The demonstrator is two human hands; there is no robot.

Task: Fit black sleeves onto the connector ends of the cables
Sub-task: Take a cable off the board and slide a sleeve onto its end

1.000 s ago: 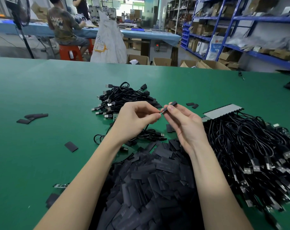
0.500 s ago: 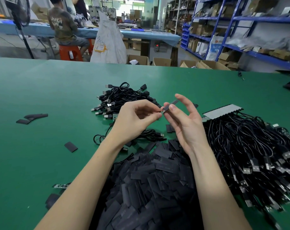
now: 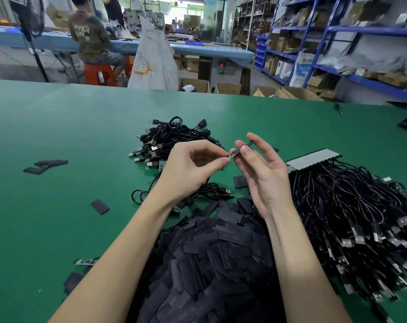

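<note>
Both hands meet above the green table (image 3: 58, 127): the left hand (image 3: 191, 169) pinches a connector end (image 3: 230, 156), the right hand (image 3: 260, 173) pinches a flat black sleeve (image 3: 243, 146) at thumb and forefinger, other fingers spread. Bare table lies left and beyond. Loose sleeves (image 3: 209, 252) are heaped below, cables (image 3: 361, 213) lie right, and a smaller cable pile (image 3: 172, 141) sits behind.

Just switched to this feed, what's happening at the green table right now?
A person is sleeving cables. The right hand pinches a black sleeve while the left hand pinches a cable's connector end at the sleeve's mouth; how far in it is cannot be told. A heap of loose sleeves lies between the forearms, a big bundle of cables to the right, and a smaller cable pile beyond the hands.
</note>
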